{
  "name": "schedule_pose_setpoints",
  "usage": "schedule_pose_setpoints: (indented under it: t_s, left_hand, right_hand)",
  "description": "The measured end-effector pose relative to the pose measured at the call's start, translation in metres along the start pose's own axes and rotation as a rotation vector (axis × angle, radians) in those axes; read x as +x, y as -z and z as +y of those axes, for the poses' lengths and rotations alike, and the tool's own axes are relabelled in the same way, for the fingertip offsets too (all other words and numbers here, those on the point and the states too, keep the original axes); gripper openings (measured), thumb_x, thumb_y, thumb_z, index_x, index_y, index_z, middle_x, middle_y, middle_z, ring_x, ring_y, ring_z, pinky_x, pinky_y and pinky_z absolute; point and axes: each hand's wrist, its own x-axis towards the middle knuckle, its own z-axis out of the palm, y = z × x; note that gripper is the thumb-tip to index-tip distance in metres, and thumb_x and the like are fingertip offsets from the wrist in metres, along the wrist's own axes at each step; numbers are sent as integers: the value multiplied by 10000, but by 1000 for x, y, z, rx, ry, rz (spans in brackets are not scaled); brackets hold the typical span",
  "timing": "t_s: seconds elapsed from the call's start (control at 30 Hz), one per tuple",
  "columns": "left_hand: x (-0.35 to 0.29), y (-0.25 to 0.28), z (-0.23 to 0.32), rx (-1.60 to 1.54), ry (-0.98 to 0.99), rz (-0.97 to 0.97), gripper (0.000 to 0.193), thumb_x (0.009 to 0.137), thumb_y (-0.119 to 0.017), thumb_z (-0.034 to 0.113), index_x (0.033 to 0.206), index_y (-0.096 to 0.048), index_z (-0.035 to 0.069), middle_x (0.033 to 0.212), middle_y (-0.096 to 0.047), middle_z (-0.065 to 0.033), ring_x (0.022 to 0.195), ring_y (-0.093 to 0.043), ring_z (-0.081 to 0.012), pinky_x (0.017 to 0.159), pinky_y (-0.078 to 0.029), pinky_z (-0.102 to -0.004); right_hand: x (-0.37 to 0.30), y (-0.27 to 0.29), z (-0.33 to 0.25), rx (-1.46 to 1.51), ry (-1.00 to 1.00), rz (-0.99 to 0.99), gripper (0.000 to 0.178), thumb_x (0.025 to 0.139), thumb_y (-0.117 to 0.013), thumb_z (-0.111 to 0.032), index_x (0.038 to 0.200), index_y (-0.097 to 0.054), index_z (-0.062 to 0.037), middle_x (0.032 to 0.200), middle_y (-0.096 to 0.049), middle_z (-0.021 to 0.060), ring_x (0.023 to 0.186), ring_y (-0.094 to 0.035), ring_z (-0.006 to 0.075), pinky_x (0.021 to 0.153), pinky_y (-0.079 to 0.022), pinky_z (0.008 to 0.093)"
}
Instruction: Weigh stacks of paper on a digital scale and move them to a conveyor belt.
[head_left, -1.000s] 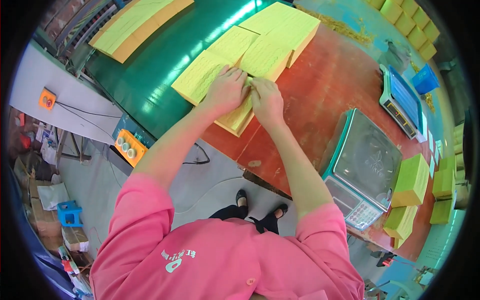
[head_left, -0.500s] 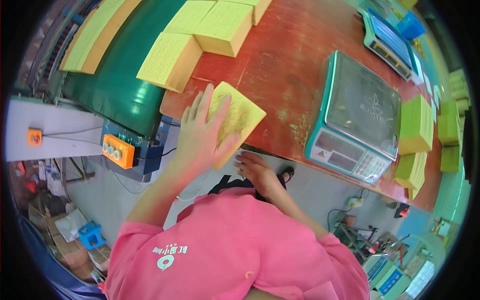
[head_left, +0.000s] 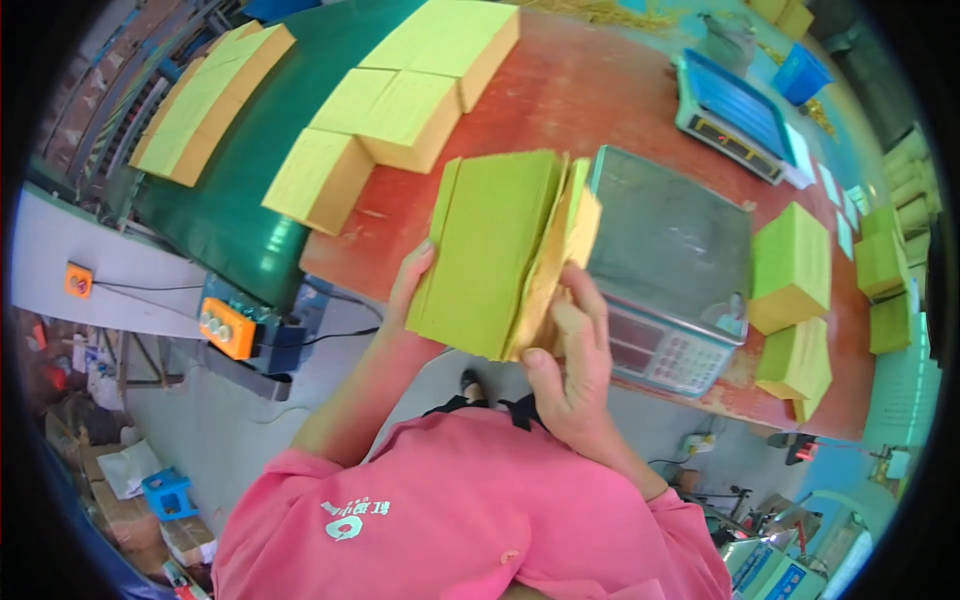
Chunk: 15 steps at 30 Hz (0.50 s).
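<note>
A thick stack of yellow paper (head_left: 487,250) is held up tilted before me, over the table's near edge. Its broad yellow-green face shows, and along the right side some layers stand apart from the rest. My left hand (head_left: 408,300) is closed on its left side, with most of the fingers hidden behind it. At the lower right edge, my right hand (head_left: 580,365) grips the separated layers, fingers bent and thumb in front. Just right of the stack is a teal weighing scale (head_left: 675,240), partly covered by it and by my right hand.
More yellow paper stacks (head_left: 400,110) stand on the red table (head_left: 560,80) at the left. Others rest on the green belt (head_left: 270,130). At the right are further paper stacks (head_left: 790,265) and a second scale (head_left: 735,110). An orange button box (head_left: 227,328) sits below the belt.
The paper stack has been lifted and turned, now showing a broad plain face and parted layers. My right hand has risen from below the table edge and taken hold of its right side.
</note>
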Motion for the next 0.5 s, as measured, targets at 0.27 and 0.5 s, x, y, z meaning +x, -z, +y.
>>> schedule_pose_setpoints:
  t_s: [0.27,0.5]
  left_hand:
    - [117,-105,-106,-111,164,-202,491,1056,-359,400,1393,-476,62,1309,-592,-85,1194,-570,-165,1001,-452,-327]
    - [139,-91,-135,-83,294,49,458,1052,-373,373,1323,-514,31,1298,-599,-115,1138,-599,-196,967,-476,-356]
  right_hand:
    - [61,148,42,-482,130,101,538,976,-515,-414,1318,-546,0,1382,-526,213,1334,-437,401,1083,-337,480]
    - [74,172,87,-664,83,-92,639,813,-729,-349,1385,-537,-137,1414,-508,167,1298,-460,393,1071,-336,504]
